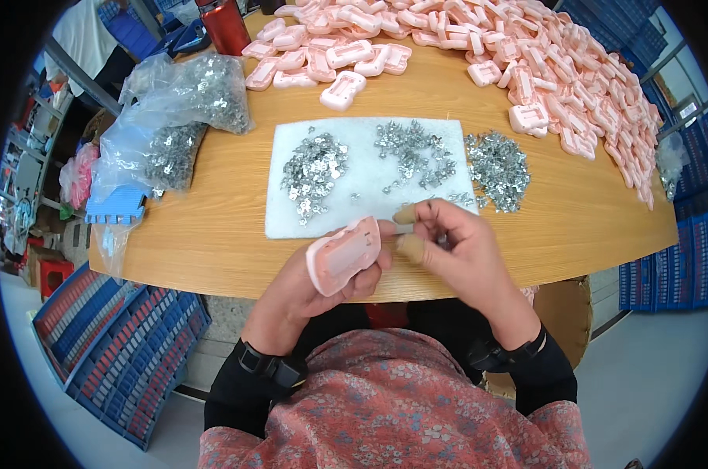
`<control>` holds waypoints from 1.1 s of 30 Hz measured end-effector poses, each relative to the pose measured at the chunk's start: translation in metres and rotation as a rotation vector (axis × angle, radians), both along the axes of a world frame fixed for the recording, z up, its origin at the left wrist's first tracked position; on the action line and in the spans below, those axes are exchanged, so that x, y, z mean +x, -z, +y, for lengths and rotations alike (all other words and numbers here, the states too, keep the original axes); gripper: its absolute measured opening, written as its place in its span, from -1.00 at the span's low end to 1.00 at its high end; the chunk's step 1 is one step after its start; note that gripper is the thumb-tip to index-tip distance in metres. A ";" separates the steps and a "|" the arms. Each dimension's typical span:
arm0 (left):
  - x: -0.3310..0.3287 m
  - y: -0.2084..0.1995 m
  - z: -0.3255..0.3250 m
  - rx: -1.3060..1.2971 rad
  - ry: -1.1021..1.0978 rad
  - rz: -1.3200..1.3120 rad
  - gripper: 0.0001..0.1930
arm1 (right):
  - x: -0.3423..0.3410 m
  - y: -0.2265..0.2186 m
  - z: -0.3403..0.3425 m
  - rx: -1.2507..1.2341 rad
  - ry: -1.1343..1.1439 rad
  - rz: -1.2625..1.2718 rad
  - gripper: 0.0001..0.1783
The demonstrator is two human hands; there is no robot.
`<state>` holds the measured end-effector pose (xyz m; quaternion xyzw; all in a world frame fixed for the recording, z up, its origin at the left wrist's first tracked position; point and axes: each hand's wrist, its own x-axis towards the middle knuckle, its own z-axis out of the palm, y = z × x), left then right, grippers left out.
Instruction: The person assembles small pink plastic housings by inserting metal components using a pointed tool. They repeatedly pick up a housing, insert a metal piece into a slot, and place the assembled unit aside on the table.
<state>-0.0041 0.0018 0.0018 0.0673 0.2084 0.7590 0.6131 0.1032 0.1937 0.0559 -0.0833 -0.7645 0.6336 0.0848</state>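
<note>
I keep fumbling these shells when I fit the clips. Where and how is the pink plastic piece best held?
Judging by the left hand, cradle the pink plastic piece from below and behind, fingers along its long edges. Its recessed face then tilts up, open toward the right hand, which probably brings a clip to its top end.

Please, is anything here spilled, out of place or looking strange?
Mostly orderly. One pile of metal clips lies off the white pad, on the bare table. The blue tray hangs over the table's left edge. The left hand holds a pink housing normally.
</note>
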 end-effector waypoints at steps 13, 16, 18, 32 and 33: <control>0.026 -0.031 0.022 -0.369 -0.369 1.022 -0.51 | 0.056 0.008 0.026 -0.009 0.063 -0.077 -0.71; 0.015 -0.058 0.027 -0.268 -0.008 0.974 -0.45 | 0.058 0.003 0.021 0.138 -0.122 -0.057 -0.74; 0.014 -0.059 0.029 -0.243 0.246 0.902 -0.43 | 0.052 -0.004 0.012 0.209 -0.213 -0.028 -0.69; 0.007 -0.020 0.014 -0.315 0.023 0.421 -0.53 | -0.009 0.010 0.084 0.755 0.176 -0.092 -0.82; 0.006 -0.019 0.012 -0.331 0.008 0.410 -0.54 | -0.010 0.010 0.088 0.723 0.185 -0.106 -0.82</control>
